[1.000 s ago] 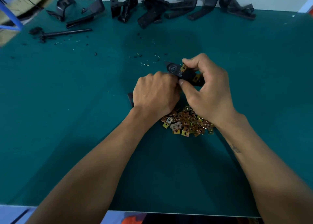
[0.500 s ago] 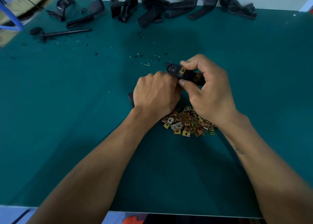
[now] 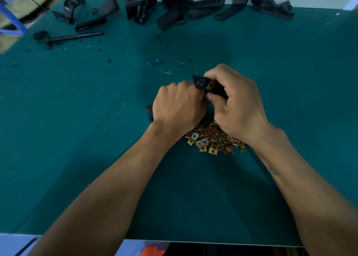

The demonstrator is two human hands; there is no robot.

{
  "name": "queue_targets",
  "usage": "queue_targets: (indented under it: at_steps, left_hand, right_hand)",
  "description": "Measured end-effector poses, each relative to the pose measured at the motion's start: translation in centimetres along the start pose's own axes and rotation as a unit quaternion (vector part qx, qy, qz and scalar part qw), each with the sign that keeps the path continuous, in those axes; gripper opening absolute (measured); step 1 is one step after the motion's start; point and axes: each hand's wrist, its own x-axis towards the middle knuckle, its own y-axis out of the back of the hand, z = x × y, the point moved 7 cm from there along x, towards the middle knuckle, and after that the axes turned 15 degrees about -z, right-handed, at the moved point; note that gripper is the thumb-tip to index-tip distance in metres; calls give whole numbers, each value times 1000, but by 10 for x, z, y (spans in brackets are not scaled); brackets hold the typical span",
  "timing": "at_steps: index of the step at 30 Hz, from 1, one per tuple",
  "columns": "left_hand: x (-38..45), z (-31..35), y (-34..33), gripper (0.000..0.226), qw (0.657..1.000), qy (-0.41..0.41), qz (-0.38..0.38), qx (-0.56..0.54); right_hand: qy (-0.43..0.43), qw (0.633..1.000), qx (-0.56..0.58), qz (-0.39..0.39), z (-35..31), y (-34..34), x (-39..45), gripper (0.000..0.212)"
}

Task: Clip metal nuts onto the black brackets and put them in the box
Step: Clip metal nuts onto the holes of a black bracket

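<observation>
Both my hands hold one black bracket over the middle of the green table. My left hand grips its near end, which pokes out at the wrist side. My right hand curls round the far end, thumb and forefinger pinching a brass-coloured metal nut that sits on the bracket. A heap of several loose metal nuts lies just below my hands, partly hidden by them. No box is in view.
Several more black brackets lie in a row along the far edge of the table. A thin black rod and black crumbs lie at the far left. A blue frame stands beyond the left corner.
The bracket has shifted slightly in my hands, and my right fingers have closed further over its far end and the nut. Both arms stay in place.
</observation>
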Motion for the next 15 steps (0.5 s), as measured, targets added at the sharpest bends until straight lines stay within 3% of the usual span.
queue_targets:
  at_steps: [4, 7, 10, 15]
  left_hand:
    - [0, 1, 1, 26, 1000, -4, 1, -4]
    - [0, -2, 5, 24, 999, 7, 12, -50]
    - [0, -5, 7, 24, 996, 25, 23, -80]
    - [0, -7, 9, 30, 994, 27, 21, -99]
  right_hand:
    - [18, 1000, 12, 14, 4, -2, -2, 27]
    - [0, 997, 15, 75, 4, 0, -5, 36]
    - [8, 991, 7, 130, 0, 5, -7, 28]
    - [31, 993, -70, 90, -8, 5, -4, 24]
